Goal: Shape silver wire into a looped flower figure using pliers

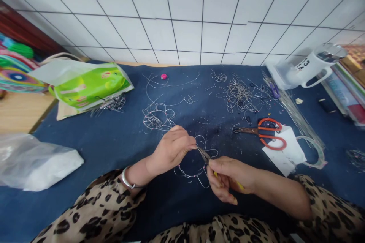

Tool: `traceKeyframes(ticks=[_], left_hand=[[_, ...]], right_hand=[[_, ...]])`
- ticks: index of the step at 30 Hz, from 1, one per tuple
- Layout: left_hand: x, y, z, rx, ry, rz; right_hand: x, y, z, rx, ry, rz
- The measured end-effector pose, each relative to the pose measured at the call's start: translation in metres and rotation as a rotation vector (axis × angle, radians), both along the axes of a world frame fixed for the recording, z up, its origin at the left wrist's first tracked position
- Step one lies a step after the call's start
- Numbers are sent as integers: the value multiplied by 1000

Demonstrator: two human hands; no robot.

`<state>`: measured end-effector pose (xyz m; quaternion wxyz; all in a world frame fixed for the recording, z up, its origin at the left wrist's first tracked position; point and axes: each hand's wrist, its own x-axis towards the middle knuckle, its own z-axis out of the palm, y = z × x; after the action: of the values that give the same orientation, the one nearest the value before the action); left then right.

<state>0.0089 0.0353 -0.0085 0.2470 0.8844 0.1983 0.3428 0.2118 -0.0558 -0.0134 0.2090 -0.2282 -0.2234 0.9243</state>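
Note:
My left hand is closed, its thumb and fingertips pinching part of a looped wire ring just above the blue cloth. The ring has thin petal-like loops and small pink beads. In my right hand is a pair of pliers with yellow handles, mostly covered by the fingers. The plier tips meet the wire right beside my left fingertips. Exactly what the jaws grip is too small to make out. Beyond my left hand lies a second looped wire piece.
Orange-handled scissors rest partly on white paper, near a tape roll. Tangled wire loops and straight wires lie behind. A mug stands back right; a green packet and plastic bag are left.

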Motion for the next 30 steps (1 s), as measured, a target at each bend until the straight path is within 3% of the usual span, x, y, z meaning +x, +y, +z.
traceKeyframes(ticks=[8,12,17,21,24,26,30], left_hand=[[1,0,-2,-44,-25,7],[-2,1,-2,-180,-44,15],[-8,4,-1,-320,-77,30],[-9,4,0,-303,-106,-10],[-9,5,3,-267,-120,-39],[-9,5,5,-246,-117,-44],[-8,4,7,-218,-107,-53]], right_hand=[[0,2,0,-8,-29,40],[3,5,9,121,-186,84],[17,13,50,489,-634,276],[30,16,75,1014,-1156,131],[32,19,78,1334,-1464,55],[30,21,77,1515,-1584,74],[21,28,76,1724,-1735,169]])
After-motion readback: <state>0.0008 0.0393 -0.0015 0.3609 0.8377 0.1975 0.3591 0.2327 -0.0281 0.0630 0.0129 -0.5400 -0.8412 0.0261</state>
